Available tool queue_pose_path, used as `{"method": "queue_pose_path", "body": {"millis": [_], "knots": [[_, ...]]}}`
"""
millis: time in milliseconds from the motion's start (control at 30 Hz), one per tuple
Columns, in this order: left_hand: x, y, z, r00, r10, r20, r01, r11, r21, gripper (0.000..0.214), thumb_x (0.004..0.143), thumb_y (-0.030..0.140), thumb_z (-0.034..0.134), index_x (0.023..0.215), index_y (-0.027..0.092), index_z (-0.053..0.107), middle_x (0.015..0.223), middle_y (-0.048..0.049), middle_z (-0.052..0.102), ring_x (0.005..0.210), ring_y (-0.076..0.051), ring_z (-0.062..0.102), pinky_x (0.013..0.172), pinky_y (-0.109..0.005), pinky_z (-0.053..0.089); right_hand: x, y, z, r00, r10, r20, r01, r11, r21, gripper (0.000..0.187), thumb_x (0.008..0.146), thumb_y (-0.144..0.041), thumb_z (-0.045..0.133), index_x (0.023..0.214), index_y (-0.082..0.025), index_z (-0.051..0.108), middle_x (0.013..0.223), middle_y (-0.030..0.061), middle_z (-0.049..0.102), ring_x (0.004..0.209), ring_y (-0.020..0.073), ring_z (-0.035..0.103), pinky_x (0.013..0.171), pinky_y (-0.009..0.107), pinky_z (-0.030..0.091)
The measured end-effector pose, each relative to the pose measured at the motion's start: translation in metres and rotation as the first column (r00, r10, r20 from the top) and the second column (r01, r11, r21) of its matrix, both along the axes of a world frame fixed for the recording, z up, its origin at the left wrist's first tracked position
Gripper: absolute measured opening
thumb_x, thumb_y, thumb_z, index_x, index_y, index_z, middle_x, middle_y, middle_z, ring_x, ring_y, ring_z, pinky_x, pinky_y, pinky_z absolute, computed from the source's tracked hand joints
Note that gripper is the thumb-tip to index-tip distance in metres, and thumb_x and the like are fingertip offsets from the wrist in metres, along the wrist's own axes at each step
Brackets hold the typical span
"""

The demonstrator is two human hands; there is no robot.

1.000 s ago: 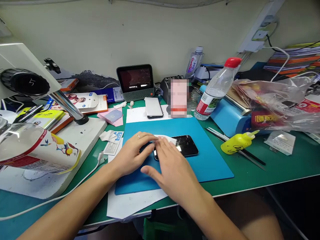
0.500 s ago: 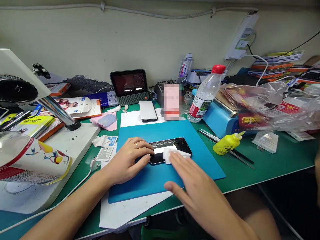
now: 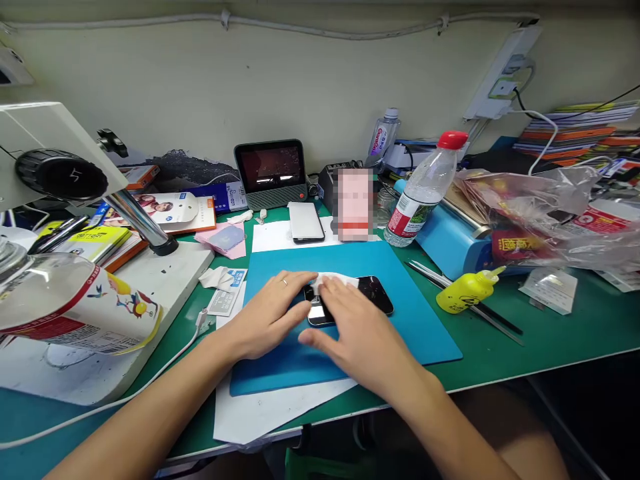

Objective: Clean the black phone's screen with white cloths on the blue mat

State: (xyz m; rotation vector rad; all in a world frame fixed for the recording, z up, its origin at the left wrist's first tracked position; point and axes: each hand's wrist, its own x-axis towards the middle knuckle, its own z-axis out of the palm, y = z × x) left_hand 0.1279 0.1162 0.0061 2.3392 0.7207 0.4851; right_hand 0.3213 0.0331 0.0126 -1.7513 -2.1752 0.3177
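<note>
A black phone lies face up on a blue mat in front of me. My left hand rests on the mat with its fingers laid over the phone's left end, pinning it. My right hand lies flat over the phone's middle, its fingers pressing a white wipe against the screen. Much of the phone's left half is hidden under both hands.
A second phone lies on white paper behind the mat. A small screen device, two water bottles, a yellow squeeze bottle and tweezers stand to the back and right. A microscope base fills the left.
My right hand has slid the white wipe left and away from me across the screen, from its near right part to its far left part. The left hand stays on the phone.
</note>
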Motion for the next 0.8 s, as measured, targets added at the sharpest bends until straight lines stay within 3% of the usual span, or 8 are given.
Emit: {"method": "queue_pose_path", "body": {"millis": [167,333,600,800], "knots": [[-0.006,0.005,-0.002,0.999,-0.018,0.051,0.019,1.0,-0.008,0.048,0.098,0.021,0.034,0.144,0.022,0.049,0.146,-0.0069,0.056,0.132,-0.025,0.047,0.115,-0.047,0.037,-0.028,-0.009,-0.003,0.992,0.096,-0.077,-0.092,0.994,0.051,0.097,0.086,-0.073,0.058,0.155,-0.006,0.04,0.158,0.0181,0.043,0.149,0.0323,0.038,0.121,0.05,0.037],[-0.007,0.006,0.002,0.998,-0.061,0.025,0.06,0.997,0.044,0.044,0.093,0.013,0.034,0.121,0.022,0.066,0.134,-0.0047,0.063,0.124,-0.024,0.052,0.11,-0.045,0.041,-0.029,-0.03,-0.006,0.998,0.061,-0.016,-0.059,0.996,0.073,0.082,0.092,-0.064,0.057,0.148,-0.005,0.05,0.152,0.0191,0.051,0.143,0.0338,0.047,0.119,0.052,0.039],[-0.007,0.0,0.006,0.992,-0.115,-0.053,0.119,0.989,0.082,0.039,0.094,0.014,0.039,0.111,0.025,0.072,0.136,-0.0054,0.06,0.123,-0.026,0.051,0.107,-0.047,0.042,-0.01,-0.053,-0.004,0.998,0.047,0.041,-0.05,0.996,0.07,0.067,0.097,-0.057,0.052,0.146,-0.01,0.055,0.151,0.0123,0.054,0.14,0.0311,0.051,0.116,0.051,0.045],[-0.005,0.0,0.004,0.997,-0.066,-0.051,0.069,0.995,0.071,0.033,0.101,0.022,0.04,0.12,0.025,0.067,0.136,-0.0062,0.06,0.124,-0.026,0.052,0.108,-0.046,0.044,0.032,-0.066,-0.005,0.993,-0.013,0.118,0.0,0.994,0.11,0.061,0.102,-0.055,0.041,0.146,-0.015,0.055,0.15,0.0107,0.055,0.138,0.0303,0.053,0.112,0.054,0.048]]}}
